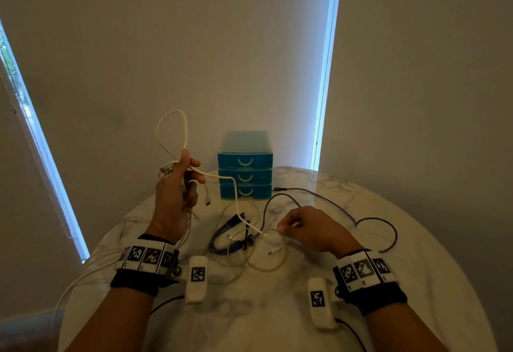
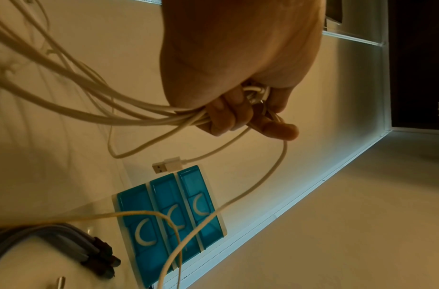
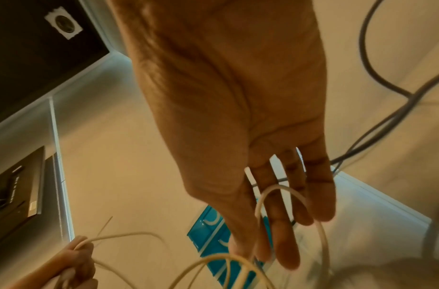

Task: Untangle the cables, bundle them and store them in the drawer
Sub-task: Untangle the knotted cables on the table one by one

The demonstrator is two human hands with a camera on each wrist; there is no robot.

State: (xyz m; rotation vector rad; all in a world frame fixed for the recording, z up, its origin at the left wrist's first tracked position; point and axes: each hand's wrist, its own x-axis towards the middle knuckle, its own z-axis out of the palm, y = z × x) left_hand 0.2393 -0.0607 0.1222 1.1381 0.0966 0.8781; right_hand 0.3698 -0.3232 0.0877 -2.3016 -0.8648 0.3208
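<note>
My left hand (image 1: 180, 182) is raised above the table's left side and grips several strands of white cable (image 1: 172, 129), one loop standing above the fist. In the left wrist view its fingers (image 2: 228, 117) curl round the strands, and a white USB plug (image 2: 167, 166) dangles below. One white strand runs down to my right hand (image 1: 302, 229), which hovers low over the table. Its thumb and forefinger (image 3: 285, 250) pinch a thin cream cable (image 3: 275, 188). A blue three-drawer unit (image 1: 245, 169) stands at the back, all drawers shut.
A tied blue-grey cable bundle (image 1: 222, 236) lies mid-table among loose cream loops (image 1: 249, 265). A long grey cable (image 1: 361, 221) snakes across the right side of the round marble table (image 1: 402, 310). More white strands hang off the table's left edge (image 1: 83, 276).
</note>
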